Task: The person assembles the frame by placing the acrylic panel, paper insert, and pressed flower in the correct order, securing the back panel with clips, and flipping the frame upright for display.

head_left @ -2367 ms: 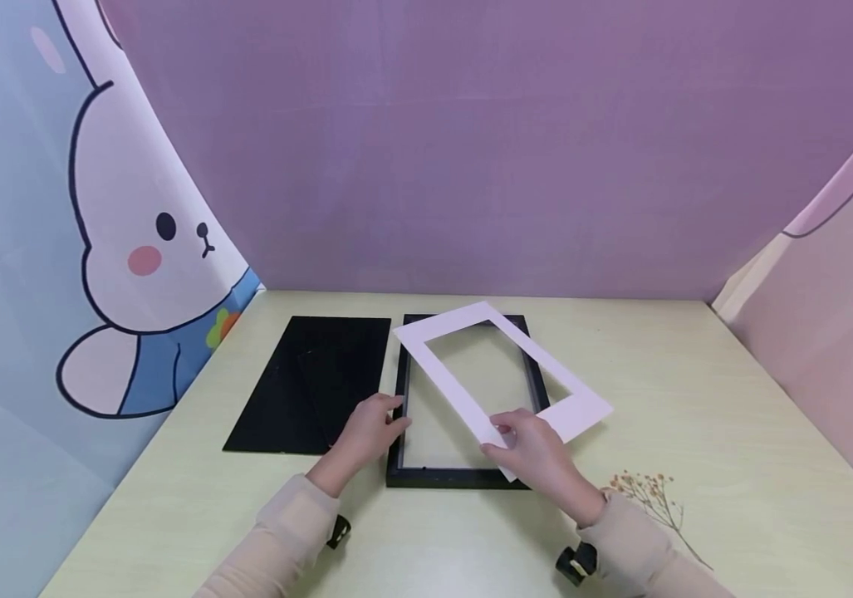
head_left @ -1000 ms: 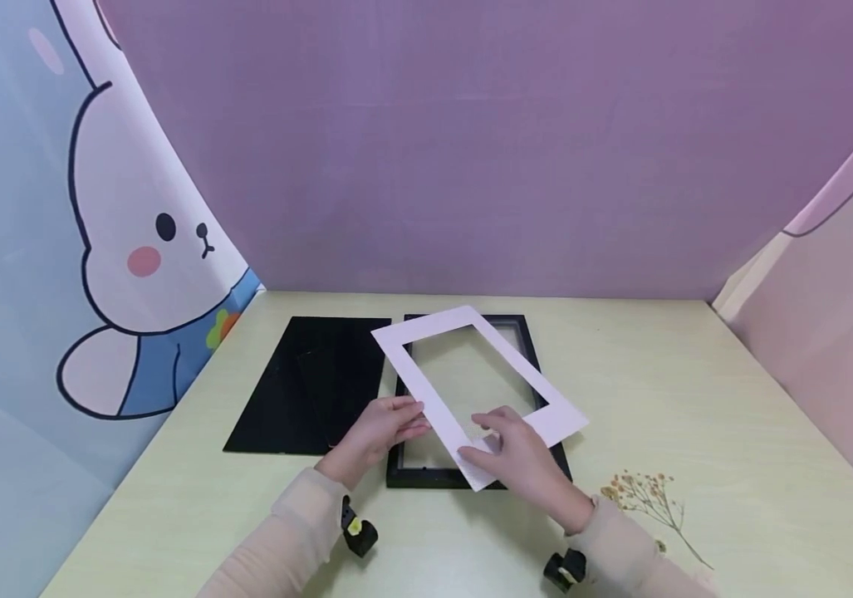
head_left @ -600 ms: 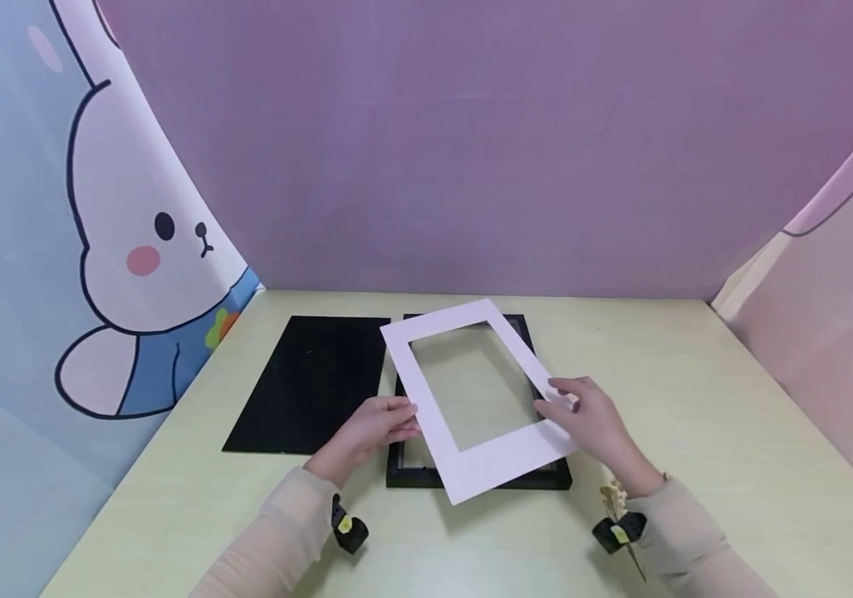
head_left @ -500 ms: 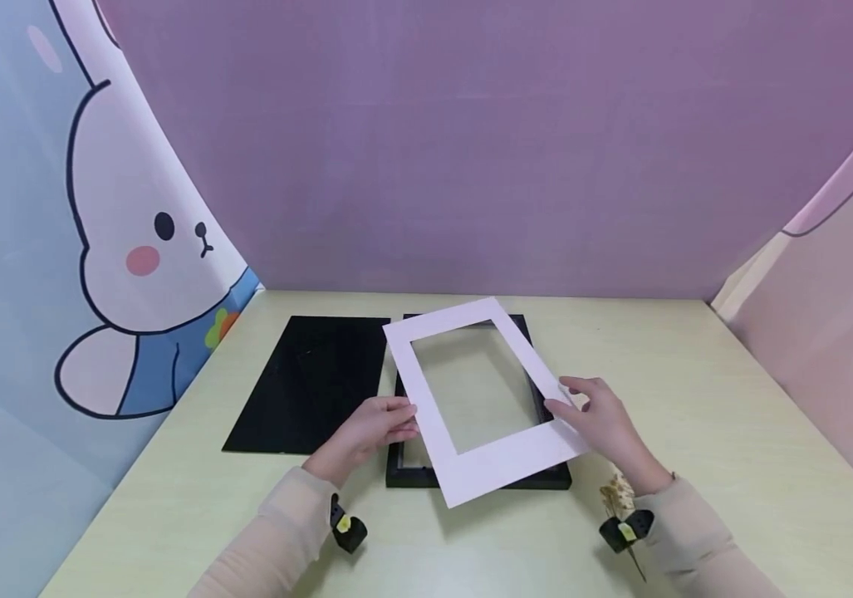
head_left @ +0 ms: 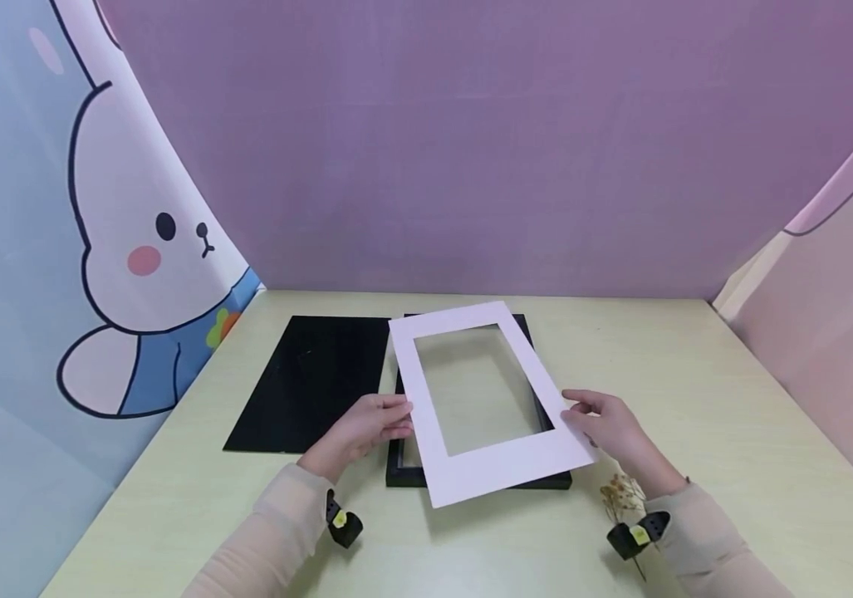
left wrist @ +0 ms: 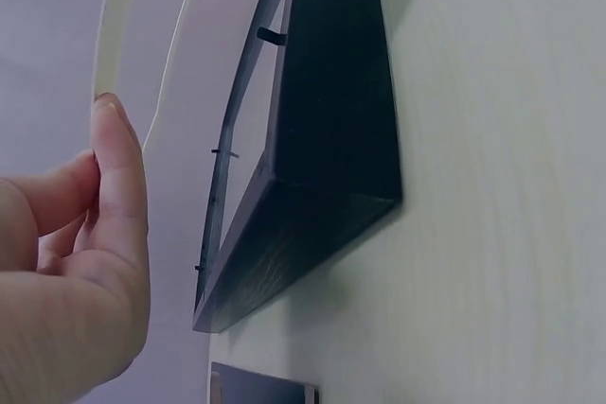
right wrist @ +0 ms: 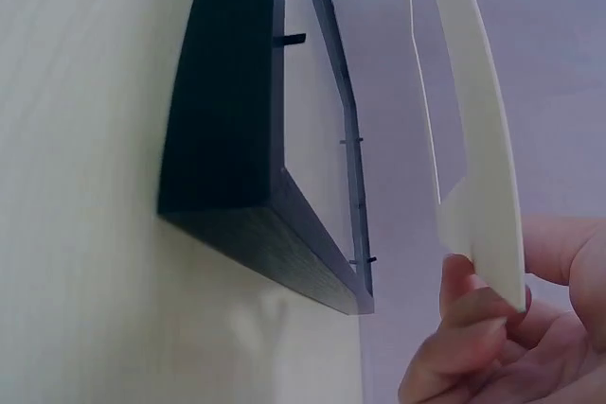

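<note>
A white picture mat [head_left: 501,463] with a rectangular opening hangs tilted above the black picture frame [head_left: 405,476], held between both hands. My left hand [head_left: 368,425] pinches its left edge between thumb and fingers. On the opposite side, my right hand [head_left: 609,423] pinches the right edge near the lower corner. Both wrist views show a gap between the mat [right wrist: 488,130] and the frame [left wrist: 331,92], which lies on the table with small dark tabs [right wrist: 290,40] along its inner edge. Much of the frame is covered by the mat in the head view.
Left of the frame, a black backing board [head_left: 306,382] lies flat on the pale wooden table [head_left: 732,399]. A dried flower sprig [head_left: 620,496] lies at the right, partly hidden by the right wrist camera [head_left: 637,536]. A purple cloth [head_left: 501,149] hangs behind the table.
The right hand has shifted from the mat's lower left side to its right edge. The left hand has taken hold of the left edge. The mat has turned closer to straight over the frame.
</note>
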{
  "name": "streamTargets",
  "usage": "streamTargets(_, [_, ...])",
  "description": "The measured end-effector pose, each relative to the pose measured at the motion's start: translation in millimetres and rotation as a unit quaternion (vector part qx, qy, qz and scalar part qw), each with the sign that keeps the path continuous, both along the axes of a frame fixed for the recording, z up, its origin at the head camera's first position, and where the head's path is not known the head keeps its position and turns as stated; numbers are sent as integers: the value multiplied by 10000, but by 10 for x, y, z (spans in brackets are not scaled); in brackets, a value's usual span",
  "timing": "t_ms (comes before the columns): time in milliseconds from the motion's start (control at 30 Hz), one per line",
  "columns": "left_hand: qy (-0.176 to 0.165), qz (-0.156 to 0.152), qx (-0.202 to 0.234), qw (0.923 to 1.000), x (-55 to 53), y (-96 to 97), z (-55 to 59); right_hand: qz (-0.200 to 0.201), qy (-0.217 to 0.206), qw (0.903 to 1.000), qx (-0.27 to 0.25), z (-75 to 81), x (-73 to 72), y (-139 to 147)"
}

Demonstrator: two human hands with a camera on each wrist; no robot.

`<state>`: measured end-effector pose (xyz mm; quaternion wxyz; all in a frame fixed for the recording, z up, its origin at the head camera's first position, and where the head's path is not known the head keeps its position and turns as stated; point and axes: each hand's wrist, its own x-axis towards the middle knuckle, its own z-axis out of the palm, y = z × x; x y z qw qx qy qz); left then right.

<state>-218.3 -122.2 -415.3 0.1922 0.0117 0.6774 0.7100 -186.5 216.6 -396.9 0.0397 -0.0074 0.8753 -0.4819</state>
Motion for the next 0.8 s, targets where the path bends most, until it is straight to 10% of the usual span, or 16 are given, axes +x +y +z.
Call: streamTargets(800, [234, 772, -800, 9935, -101, 55, -2, -154, -456, 9974, -532, -158, -24, -153])
